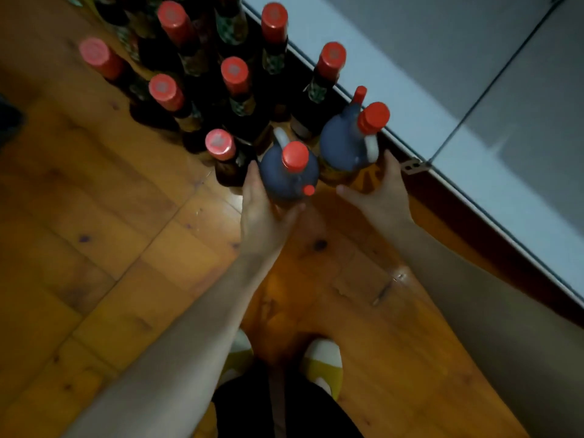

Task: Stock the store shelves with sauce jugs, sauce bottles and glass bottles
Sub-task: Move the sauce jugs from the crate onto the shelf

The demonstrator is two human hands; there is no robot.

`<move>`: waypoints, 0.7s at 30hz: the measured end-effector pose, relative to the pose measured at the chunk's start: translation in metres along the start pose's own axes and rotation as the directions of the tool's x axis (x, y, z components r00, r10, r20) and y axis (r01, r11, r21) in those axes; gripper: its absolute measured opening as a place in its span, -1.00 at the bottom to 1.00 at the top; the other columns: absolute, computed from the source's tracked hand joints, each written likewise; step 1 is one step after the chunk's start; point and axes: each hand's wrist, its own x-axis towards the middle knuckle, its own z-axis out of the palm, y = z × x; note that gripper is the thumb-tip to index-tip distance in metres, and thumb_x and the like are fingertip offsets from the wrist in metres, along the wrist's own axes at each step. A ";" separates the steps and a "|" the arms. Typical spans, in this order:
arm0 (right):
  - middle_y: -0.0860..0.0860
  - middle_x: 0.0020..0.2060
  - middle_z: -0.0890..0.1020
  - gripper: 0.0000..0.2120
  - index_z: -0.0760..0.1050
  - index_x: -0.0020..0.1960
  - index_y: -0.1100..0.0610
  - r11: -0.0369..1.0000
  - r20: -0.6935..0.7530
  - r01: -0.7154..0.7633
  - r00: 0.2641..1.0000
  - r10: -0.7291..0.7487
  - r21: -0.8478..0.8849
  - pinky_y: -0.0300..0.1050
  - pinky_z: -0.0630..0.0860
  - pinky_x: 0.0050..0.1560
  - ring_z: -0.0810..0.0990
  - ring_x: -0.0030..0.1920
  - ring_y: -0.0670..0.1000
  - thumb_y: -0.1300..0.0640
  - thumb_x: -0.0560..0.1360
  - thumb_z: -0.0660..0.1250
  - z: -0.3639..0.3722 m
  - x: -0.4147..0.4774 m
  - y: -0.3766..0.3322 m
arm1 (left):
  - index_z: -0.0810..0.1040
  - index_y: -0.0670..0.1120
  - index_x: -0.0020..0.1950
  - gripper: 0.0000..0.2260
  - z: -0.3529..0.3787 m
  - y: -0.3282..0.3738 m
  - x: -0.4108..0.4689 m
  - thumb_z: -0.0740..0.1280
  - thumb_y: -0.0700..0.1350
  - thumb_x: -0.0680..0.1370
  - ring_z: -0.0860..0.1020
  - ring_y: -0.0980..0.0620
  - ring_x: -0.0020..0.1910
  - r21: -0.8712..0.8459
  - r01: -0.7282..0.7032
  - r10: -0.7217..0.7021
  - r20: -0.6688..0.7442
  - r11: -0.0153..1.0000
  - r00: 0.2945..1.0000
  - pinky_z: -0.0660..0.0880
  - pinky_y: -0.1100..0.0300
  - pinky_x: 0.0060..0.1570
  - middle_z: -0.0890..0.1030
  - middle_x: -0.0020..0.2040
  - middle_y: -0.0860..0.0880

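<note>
Two hands reach low over the wooden floor (126,216). The left hand (262,210) wraps fingers and thumb round the near jug (289,175). The right hand (382,191) is spread just beside the far jug (346,143), contact unclear. Red-capped bottles (235,74) crowd close behind both jugs, and a pale shelf edge (442,105) runs at right.

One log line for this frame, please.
left hand: holds near sauce jug | right hand: open beside far sauce jug | red-capped bottles: standing on wooden floor
</note>
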 end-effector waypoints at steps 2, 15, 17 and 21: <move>0.01 0.36 0.35 -0.05 0.06 0.47 0.22 0.994 -0.027 0.076 0.997 -0.075 0.080 -0.10 0.34 0.34 0.34 0.35 -0.06 0.10 0.27 0.55 0.012 0.018 0.006 | 0.01 -0.20 0.50 -0.11 0.009 -0.004 0.010 0.51 -0.10 0.36 0.07 -0.03 0.49 -0.029 -0.034 0.034 -0.016 0.999 0.999 -0.02 0.48 0.34 0.11 0.51 -0.16; -0.07 0.13 0.49 -0.19 0.26 0.36 0.12 0.987 -0.196 0.109 0.977 -0.085 0.116 -0.45 0.41 0.00 0.44 0.09 -0.19 0.06 0.22 0.58 0.016 0.009 0.006 | 0.28 -0.20 0.40 -0.19 -0.011 0.007 0.011 0.57 -0.10 0.25 0.32 -0.02 0.31 -0.028 -0.095 0.096 0.025 0.995 0.995 0.25 0.35 0.30 0.37 0.31 -0.16; -0.12 0.13 0.47 -0.20 0.26 0.36 0.08 0.989 -0.174 0.102 0.981 -0.082 0.105 -0.52 0.39 -0.01 0.43 0.10 -0.22 0.05 0.23 0.57 0.001 -0.021 -0.004 | 0.32 -0.18 0.37 -0.19 -0.031 0.017 -0.010 0.57 0.00 0.21 0.40 -0.06 0.27 -0.061 -0.037 0.041 0.061 0.997 0.997 0.37 0.06 0.28 0.42 0.27 -0.14; -0.08 0.15 0.52 -0.24 0.31 0.35 0.15 0.993 -0.122 0.043 0.992 -0.029 0.108 -0.59 0.40 -0.12 0.48 0.09 -0.19 0.09 0.25 0.57 -0.034 -0.093 -0.037 | 0.39 -0.13 0.29 -0.25 -0.087 0.061 -0.061 0.53 0.05 0.16 0.49 -0.03 0.17 -0.065 0.075 -0.071 0.056 0.995 0.996 0.46 0.08 0.15 0.52 0.16 -0.08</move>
